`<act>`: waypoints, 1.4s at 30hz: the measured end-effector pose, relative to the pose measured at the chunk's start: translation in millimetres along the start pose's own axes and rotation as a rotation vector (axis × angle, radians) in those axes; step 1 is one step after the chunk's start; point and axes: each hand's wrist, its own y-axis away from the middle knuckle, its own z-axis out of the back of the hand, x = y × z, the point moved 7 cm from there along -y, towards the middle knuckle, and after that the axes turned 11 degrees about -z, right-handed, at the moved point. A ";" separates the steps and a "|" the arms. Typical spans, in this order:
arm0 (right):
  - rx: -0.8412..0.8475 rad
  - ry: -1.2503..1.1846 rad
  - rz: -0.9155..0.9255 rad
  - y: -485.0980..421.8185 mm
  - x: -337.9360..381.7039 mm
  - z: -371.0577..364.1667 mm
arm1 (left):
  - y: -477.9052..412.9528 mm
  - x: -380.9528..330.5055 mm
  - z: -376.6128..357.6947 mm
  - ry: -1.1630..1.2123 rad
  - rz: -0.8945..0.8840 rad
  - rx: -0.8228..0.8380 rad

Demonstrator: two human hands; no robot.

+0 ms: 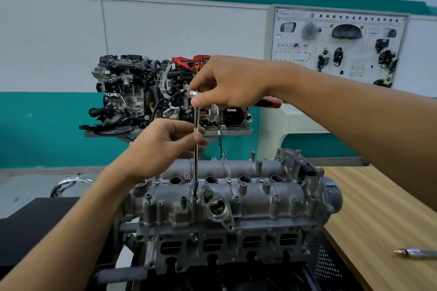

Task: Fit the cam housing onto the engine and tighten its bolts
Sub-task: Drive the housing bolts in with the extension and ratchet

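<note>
The right hand (233, 82) is raised above the cam housing (260, 194), its fingers (203, 101) curled round the head of a red-handled ratchet (269, 102). Lower, the left hand (163, 146) pinches the long extension (195, 168), which stands upright. The socket sits on a bolt (194, 200) in the housing's near row, just left of a round port (217, 208). There is open air around the shaft. The grey cast housing lies on the engine (212, 250), with the table (378, 196) edge to its right.
</note>
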 end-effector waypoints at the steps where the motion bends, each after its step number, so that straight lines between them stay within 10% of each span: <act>1: 0.001 -0.008 0.014 -0.1 2.6 0.0 | 0.7 -3.4 2.7 -0.146 -0.044 -0.088; 4: 0.003 -0.035 0.021 -3.8 7.3 -0.5 | 5.4 -18.2 8.1 -0.336 -0.169 -0.292; 14: -0.015 0.005 0.038 -6.9 12.4 -8.3 | -2.2 -10.0 -0.1 0.173 0.023 0.191; 24: -0.012 -0.123 -0.039 -10.6 6.2 -11.5 | -7.7 -23.0 -19.5 0.925 -0.022 -0.227; 31: -0.103 0.005 -0.130 -6.2 1.7 -16.1 | 22.7 -5.2 4.0 -0.195 -0.122 -0.494; 42: 0.033 0.117 -0.141 -4.5 17.4 -16.2 | 9.7 25.6 -9.9 0.322 -0.101 -0.163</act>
